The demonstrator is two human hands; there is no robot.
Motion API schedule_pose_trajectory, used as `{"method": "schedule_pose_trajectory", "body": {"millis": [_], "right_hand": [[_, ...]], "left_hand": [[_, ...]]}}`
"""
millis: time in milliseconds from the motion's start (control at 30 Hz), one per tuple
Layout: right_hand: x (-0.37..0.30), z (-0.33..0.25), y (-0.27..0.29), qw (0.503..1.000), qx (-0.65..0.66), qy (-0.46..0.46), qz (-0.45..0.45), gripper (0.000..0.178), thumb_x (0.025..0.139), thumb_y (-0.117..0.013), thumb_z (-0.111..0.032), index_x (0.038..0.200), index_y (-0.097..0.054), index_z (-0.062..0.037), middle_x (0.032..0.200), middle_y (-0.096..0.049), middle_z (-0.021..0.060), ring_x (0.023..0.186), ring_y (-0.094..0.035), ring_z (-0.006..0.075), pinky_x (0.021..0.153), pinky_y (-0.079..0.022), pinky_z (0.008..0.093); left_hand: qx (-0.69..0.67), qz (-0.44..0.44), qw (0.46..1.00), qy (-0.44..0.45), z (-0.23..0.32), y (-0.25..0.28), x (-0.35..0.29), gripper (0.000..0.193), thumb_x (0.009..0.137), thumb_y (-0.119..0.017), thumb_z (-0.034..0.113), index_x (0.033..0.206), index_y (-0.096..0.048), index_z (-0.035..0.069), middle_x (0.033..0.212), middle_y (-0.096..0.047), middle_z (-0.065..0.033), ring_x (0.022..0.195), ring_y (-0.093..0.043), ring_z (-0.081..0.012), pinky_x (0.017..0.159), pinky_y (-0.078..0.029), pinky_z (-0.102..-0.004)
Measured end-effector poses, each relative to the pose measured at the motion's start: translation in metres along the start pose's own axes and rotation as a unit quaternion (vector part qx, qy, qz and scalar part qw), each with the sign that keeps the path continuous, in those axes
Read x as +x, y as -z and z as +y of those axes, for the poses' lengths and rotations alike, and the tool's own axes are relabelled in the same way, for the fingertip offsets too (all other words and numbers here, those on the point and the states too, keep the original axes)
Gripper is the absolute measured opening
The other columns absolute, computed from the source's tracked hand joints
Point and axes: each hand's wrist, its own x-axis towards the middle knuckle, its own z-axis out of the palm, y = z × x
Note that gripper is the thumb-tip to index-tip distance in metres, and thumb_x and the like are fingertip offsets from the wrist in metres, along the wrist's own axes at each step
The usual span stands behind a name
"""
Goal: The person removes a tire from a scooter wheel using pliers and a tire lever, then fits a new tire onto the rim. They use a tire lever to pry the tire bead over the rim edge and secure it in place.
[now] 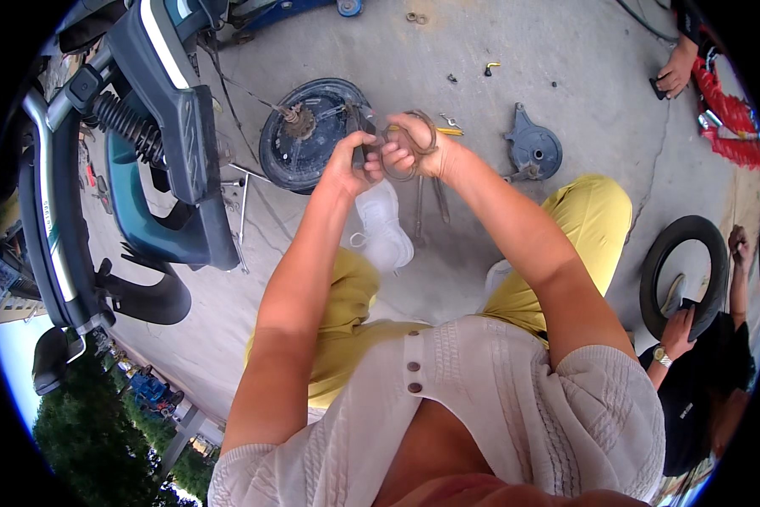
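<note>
My right hand is closed on thin brown loops, like a coiled ring of wire or cord; the kind is unclear. Beside it, my left hand pinches a dark flat piece whose kind I cannot make out. The fingertips of both hands nearly meet. Just beyond my left hand lies a black wheel with a rusty toothed hub in its middle. A grey brake plate with an arm rests on the ground to the right of my right hand.
At the left stands a scooter body with a spring shock absorber. Long metal tools lie near it. A yellow-handled tool is past my right hand. At the right, another person's hand touches a tyre; a further hand is above.
</note>
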Motion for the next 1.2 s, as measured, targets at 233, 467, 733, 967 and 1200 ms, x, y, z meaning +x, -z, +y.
{"method": "schedule_pose_trajectory", "body": {"millis": [233,467,733,967,1200], "right_hand": [[0.009,-0.011,-0.029,0.995,0.064,-0.013,0.069,0.046,0.097,-0.038,-0.04,0.089,-0.043,0.0041,0.069,-0.04,0.0022,0.05,-0.037,0.0069,0.037,-0.033,0.0173],[-0.011,-0.004,-0.022,0.984,-0.124,0.055,0.113,0.044,0.095,-0.043,-0.044,0.097,-0.047,-0.0003,0.068,-0.038,-0.003,0.05,-0.034,0.0056,0.039,-0.027,0.0187],[0.018,0.047,0.04,0.993,-0.067,0.095,0.031,0.048,0.089,-0.048,-0.053,0.101,-0.048,-0.0062,0.07,-0.036,-0.003,0.055,-0.033,0.0089,0.05,-0.028,0.0247],[0.05,0.07,0.041,0.991,0.002,0.133,-0.015,0.044,0.09,-0.051,-0.048,0.098,-0.044,-0.005,0.069,-0.04,0.0015,0.057,-0.041,0.0145,0.052,-0.04,0.0312],[0.048,0.085,0.018,0.986,-0.052,0.161,-0.003,0.046,0.091,-0.05,-0.049,0.098,-0.043,-0.0041,0.07,-0.038,0.0004,0.057,-0.041,0.0117,0.049,-0.039,0.0289]], "left_hand": [[-0.031,-0.011,0.999,-0.008,-0.002,0.007,0.004,0.013,0.073,-0.062,0.018,0.083,-0.056,0.01,0.071,-0.049,-0.0004,0.058,-0.038,-0.01,0.05,-0.031,-0.0225],[-0.05,-0.066,0.996,-0.037,-0.011,-0.005,0.01,0.014,0.076,-0.063,0.017,0.08,-0.054,0.005,0.065,-0.048,-0.0015,0.049,-0.038,-0.0112,0.048,-0.033,-0.0235],[-0.042,-0.03,0.998,0.023,0.006,0.016,-0.006,0.028,0.075,-0.065,0.021,0.083,-0.05,0.0,0.068,-0.044,-0.0033,0.053,-0.037,-0.0127,0.051,-0.031,-0.0256],[-0.006,-0.117,0.992,0.041,0.021,0.048,-0.033,0.038,0.079,-0.064,0.026,0.1,-0.048,-0.002,0.072,-0.041,-0.0007,0.056,-0.039,-0.0108,0.053,-0.034,-0.025],[0.055,-0.113,0.991,0.046,0.027,0.061,-0.042,0.038,0.079,-0.061,0.031,0.098,-0.051,0.0,0.072,-0.042,-0.0009,0.056,-0.039,-0.012,0.054,-0.033,-0.0256]]}}
